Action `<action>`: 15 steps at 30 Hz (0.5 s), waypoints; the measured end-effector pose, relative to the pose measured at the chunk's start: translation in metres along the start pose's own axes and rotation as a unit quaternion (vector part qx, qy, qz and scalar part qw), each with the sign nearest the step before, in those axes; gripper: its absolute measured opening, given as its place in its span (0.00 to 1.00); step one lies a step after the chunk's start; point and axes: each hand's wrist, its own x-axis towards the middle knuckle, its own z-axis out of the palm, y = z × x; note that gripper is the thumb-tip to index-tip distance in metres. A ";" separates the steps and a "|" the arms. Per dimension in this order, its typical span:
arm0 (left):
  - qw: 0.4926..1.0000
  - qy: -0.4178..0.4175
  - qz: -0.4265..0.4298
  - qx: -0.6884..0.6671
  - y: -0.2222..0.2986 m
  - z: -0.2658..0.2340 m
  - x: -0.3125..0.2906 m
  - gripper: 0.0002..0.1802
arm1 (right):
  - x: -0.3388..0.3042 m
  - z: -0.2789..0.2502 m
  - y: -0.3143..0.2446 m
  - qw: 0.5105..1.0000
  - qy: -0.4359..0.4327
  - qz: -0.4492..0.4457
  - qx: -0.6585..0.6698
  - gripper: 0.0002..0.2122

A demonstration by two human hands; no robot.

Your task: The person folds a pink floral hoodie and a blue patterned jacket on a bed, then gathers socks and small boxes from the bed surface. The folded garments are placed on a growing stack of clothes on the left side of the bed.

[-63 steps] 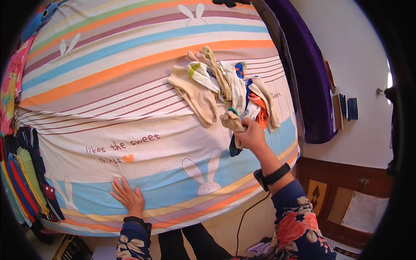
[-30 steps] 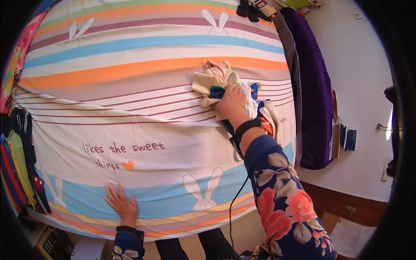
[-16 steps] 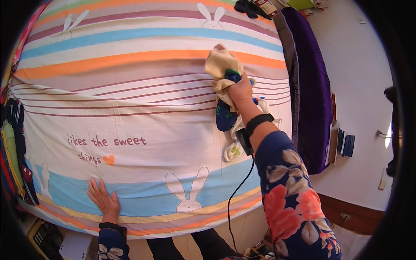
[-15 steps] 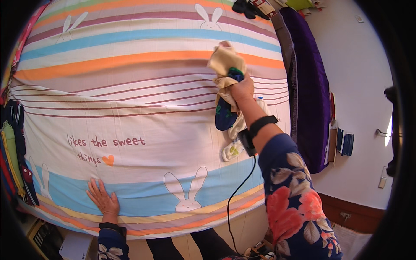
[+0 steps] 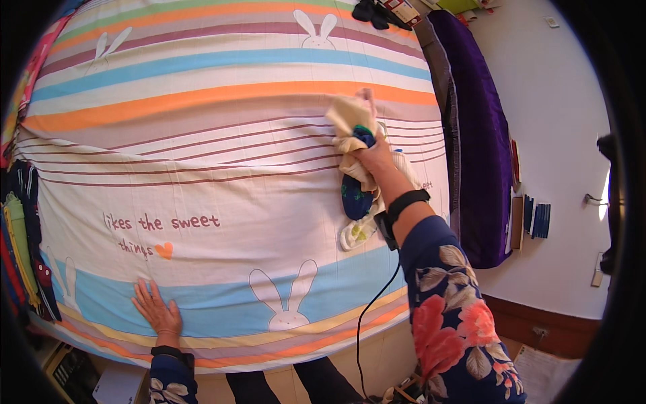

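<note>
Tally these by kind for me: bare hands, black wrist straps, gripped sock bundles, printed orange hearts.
Bare hands: 2 (left hand, right hand)
Black wrist straps: 2
Gripped sock bundle: 1 (its socks overlap, uncountable)
Printed orange heart: 1
Total: 6

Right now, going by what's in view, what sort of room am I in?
Probably a bedroom: a striped, rabbit-print bedsheet covers a broad surface, likely a bed; folded clothes lie along its left edge, and your right hand holds several socks.
</note>
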 end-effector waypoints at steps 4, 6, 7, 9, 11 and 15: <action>1.000 0.004 0.007 -0.003 0.000 0.001 0.000 0.32 | -0.008 0.026 -0.013 0.997 0.013 0.040 -0.063 0.56; 1.000 0.008 0.009 -0.001 -0.001 0.000 0.001 0.31 | -0.015 0.022 -0.023 0.996 -0.005 0.049 -0.072 0.53; 1.000 0.008 0.008 0.000 -0.002 0.000 0.001 0.31 | -0.018 0.019 -0.029 0.996 -0.007 0.052 -0.075 0.52; 1.000 0.006 0.006 -0.006 -0.003 -0.001 0.001 0.31 | -0.026 0.014 -0.035 0.996 0.023 0.046 -0.077 0.47; 1.000 0.011 0.006 -0.012 -0.003 -0.001 0.000 0.31 | -0.032 0.013 -0.037 0.993 0.044 0.061 -0.096 0.39; 1.000 -0.005 -0.005 -0.015 -0.003 -0.001 -0.002 0.33 | -0.035 0.006 -0.025 0.996 0.066 0.002 -0.066 0.36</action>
